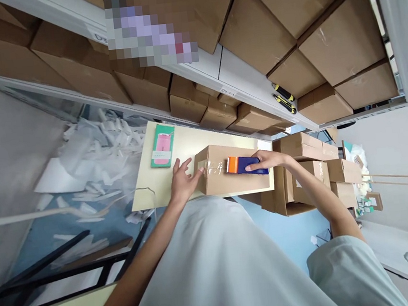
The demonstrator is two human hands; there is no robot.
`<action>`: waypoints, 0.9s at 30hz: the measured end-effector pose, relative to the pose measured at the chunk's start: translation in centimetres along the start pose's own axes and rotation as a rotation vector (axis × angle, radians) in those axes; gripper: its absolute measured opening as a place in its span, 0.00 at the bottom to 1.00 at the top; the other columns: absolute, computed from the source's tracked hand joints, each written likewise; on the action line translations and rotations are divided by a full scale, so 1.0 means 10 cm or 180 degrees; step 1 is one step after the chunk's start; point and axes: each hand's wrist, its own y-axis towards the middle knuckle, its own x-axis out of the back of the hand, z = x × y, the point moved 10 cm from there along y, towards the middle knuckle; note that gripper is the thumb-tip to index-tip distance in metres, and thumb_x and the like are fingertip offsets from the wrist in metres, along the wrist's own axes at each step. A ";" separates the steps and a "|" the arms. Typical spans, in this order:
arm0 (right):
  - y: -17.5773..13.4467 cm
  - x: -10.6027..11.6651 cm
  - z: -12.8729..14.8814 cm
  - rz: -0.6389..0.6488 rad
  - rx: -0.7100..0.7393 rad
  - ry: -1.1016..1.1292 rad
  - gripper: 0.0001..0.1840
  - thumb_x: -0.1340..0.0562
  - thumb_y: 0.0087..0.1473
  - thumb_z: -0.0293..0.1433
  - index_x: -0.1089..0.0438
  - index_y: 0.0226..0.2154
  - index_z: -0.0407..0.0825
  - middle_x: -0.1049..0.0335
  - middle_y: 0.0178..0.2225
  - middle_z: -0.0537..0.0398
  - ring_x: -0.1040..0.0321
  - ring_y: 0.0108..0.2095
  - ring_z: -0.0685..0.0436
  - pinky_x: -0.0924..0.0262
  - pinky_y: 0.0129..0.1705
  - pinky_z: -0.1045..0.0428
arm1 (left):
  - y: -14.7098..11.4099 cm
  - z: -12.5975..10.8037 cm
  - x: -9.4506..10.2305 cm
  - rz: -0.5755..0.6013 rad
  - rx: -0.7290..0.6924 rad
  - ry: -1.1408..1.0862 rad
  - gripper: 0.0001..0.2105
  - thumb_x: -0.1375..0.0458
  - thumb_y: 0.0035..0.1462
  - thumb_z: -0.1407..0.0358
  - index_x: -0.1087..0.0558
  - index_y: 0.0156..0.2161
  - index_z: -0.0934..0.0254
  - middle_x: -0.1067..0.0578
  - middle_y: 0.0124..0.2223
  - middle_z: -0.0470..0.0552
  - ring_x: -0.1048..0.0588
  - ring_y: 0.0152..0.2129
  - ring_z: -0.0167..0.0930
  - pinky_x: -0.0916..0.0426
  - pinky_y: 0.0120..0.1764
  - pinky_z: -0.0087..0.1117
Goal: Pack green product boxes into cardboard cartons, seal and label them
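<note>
On the pale yellow tabletop [145,182] lies a closed brown cardboard box [241,180], with shiny clear tape on its top toward the left end. My right hand [267,160] is closed around a navy-blue and orange tape dispenser [246,164], whose toothed orange end points left over the box top. Whether the dispenser touches the cardboard is hard to tell. At the box's left end, my left hand [185,181] has its fingers spread and holds nothing, its thumb close to the box edge. Farther left lies a green box [162,146] showing a pink cup.
Shelves packed with cardboard boxes [256,18] rise behind the table. Two yellow-and-black utility knives [284,98] lie on the shelf ledge. Open and stacked cartons [289,197] stand at the right. White foam scraps [105,138] are heaped on the left, near a black metal frame [103,268].
</note>
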 end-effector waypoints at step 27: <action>0.06 -0.09 -0.05 0.0401 0.0409 0.0188 0.38 0.23 0.46 0.66 0.24 0.29 0.47 0.24 0.22 0.58 0.31 0.22 0.51 0.37 0.27 0.55 | -0.09 -0.36 -0.49 -0.0238 -0.0346 0.0765 0.36 0.52 0.75 0.43 0.33 0.76 0.65 0.30 0.76 0.65 0.35 0.76 0.50 0.43 0.77 0.53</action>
